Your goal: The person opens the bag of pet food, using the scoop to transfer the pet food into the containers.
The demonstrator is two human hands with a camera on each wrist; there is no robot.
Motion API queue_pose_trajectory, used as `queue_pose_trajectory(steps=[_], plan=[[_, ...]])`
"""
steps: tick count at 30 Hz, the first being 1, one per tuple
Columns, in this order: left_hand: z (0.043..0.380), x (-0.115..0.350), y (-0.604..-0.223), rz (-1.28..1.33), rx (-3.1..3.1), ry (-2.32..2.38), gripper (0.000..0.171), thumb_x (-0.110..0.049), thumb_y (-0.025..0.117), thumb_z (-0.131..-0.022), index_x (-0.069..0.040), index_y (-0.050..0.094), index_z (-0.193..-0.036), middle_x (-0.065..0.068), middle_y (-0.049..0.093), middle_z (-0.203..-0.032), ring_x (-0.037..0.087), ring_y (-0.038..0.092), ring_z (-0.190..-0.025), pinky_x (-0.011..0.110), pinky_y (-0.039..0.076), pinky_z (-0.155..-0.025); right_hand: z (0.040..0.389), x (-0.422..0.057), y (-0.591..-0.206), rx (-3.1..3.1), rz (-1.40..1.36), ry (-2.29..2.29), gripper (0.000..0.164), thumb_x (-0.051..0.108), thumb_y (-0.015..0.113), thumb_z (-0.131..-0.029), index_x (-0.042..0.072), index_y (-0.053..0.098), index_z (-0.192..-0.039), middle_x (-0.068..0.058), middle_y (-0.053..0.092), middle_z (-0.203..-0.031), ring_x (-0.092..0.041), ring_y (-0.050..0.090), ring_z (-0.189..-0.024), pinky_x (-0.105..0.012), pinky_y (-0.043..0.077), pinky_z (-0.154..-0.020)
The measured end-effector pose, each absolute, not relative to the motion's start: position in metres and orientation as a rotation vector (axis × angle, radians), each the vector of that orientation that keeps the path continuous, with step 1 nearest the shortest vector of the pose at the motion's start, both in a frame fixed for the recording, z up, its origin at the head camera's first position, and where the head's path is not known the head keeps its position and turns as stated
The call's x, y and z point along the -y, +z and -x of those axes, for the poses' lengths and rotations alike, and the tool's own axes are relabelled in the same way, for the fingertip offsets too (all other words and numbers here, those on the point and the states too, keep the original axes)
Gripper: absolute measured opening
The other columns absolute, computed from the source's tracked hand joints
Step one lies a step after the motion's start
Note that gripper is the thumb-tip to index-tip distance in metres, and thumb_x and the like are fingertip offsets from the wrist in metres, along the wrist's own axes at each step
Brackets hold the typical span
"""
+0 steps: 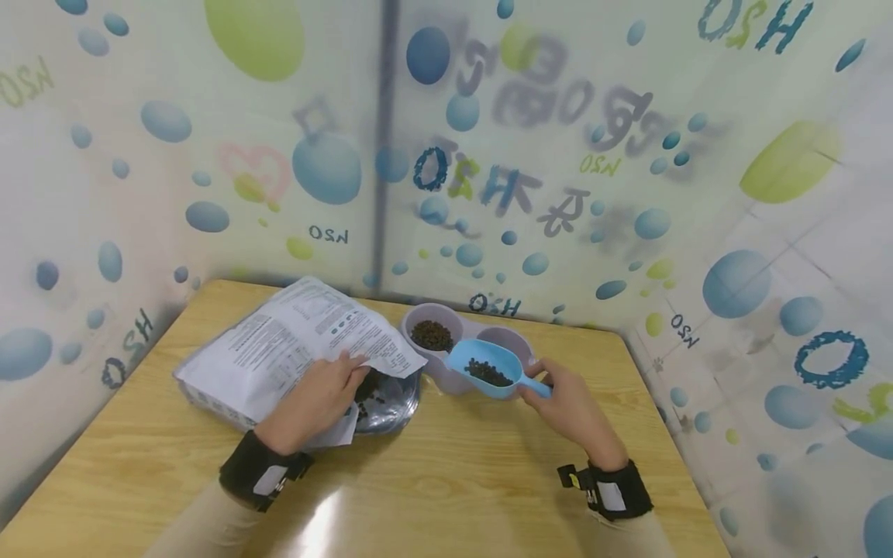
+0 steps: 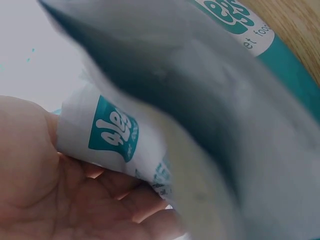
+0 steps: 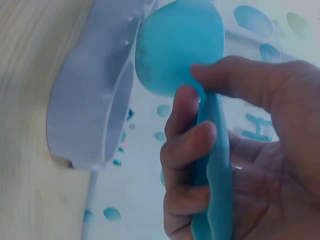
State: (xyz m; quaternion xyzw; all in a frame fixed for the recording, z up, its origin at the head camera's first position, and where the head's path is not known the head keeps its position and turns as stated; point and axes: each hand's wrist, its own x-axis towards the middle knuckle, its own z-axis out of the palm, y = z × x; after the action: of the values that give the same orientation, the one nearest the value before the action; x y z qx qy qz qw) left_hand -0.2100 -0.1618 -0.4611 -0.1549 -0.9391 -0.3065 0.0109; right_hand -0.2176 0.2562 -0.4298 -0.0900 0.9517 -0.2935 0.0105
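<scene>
My right hand (image 1: 568,407) grips the handle of a light-blue scoop (image 1: 519,358), its fingers curled round it in the right wrist view. Dark brown kibble (image 1: 487,373) lies in the scoop, which is held over the front of a lilac double bowl (image 1: 441,372). The left bowl has kibble (image 1: 432,335) in it; the scoop partly hides the right one. My left hand (image 1: 317,399) holds the edge of a white pet food bag (image 1: 279,341) lying on its side. Kibble (image 1: 370,391) shows at the bag's silvery mouth. In the left wrist view the bag's flap (image 2: 117,132) lies against my fingers.
A wooden table (image 1: 446,480) bears everything. Behind it and at both sides stand walls (image 1: 488,232) covered with dotted, printed sheeting. The bag is on the left, close beside the double bowl, which stands near the back edge.
</scene>
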Motion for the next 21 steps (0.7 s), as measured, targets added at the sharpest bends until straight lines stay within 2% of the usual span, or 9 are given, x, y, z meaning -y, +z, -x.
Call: queue_pose_trajectory(steps=[2,5,8,10,14,21], plan=[[0.210,0.163,-0.462,0.482,2.931,-0.953,0.047,-0.023,0.048,-0.125,0.006,0.067,-0.157,0.042,0.057,-0.164,0.061,0.054,-0.158,0.073,0.048,-0.128,0.218,-0.260,-0.427,-3.003,0.237,-0.892,0.025,0.019,0.082,-0.111,0.006,0.072,-0.129,-0.005,0.073,-0.085,-0.016,0.058,-0.071,-0.031,0.047,-0.064],[0.210,0.163,-0.463,0.478,2.929,-0.950,0.047,-0.023,0.048,-0.125,0.006,0.067,-0.157,0.043,0.056,-0.165,0.057,0.064,-0.151,0.068,0.058,-0.119,0.218,-0.264,-0.420,-3.088,0.204,-0.824,0.023,0.020,0.081,-0.111,0.006,0.074,-0.128,-0.005,0.073,-0.081,-0.017,0.057,-0.065,-0.031,0.045,-0.060],[0.211,0.162,-0.464,0.472,2.923,-0.947,0.047,-0.024,0.048,-0.125,0.005,0.068,-0.157,0.044,0.056,-0.164,0.055,0.068,-0.147,0.066,0.061,-0.113,0.219,-0.267,-0.414,-3.162,0.180,-0.748,0.022,0.022,0.083,-0.110,0.006,0.078,-0.125,-0.005,0.073,-0.078,-0.017,0.056,-0.062,-0.032,0.042,-0.057],[0.211,0.162,-0.464,0.469,2.924,-0.948,0.048,-0.024,0.048,-0.125,0.006,0.068,-0.157,0.044,0.056,-0.164,0.057,0.065,-0.150,0.067,0.060,-0.116,0.219,-0.270,-0.411,-3.208,0.167,-0.694,0.023,0.023,0.084,-0.108,0.006,0.080,-0.123,-0.004,0.072,-0.076,-0.017,0.054,-0.060,-0.032,0.041,-0.056],[0.210,0.161,-0.464,0.461,2.944,-0.964,0.049,-0.024,0.047,-0.126,0.006,0.066,-0.159,0.042,0.055,-0.166,0.059,0.052,-0.159,0.072,0.049,-0.128,0.220,-0.271,-0.406,-3.276,0.125,-0.584,0.023,0.023,0.088,-0.105,0.006,0.084,-0.122,-0.004,0.067,-0.074,-0.018,0.050,-0.059,-0.033,0.037,-0.053],[0.209,0.160,-0.462,0.460,2.944,-0.962,0.048,-0.024,0.047,-0.126,0.005,0.066,-0.159,0.042,0.055,-0.166,0.060,0.052,-0.159,0.072,0.049,-0.128,0.223,-0.266,-0.399,-3.365,0.118,-0.410,0.021,0.020,0.092,-0.102,0.009,0.088,-0.119,-0.006,0.074,-0.077,-0.020,0.052,-0.059,-0.033,0.034,-0.048]])
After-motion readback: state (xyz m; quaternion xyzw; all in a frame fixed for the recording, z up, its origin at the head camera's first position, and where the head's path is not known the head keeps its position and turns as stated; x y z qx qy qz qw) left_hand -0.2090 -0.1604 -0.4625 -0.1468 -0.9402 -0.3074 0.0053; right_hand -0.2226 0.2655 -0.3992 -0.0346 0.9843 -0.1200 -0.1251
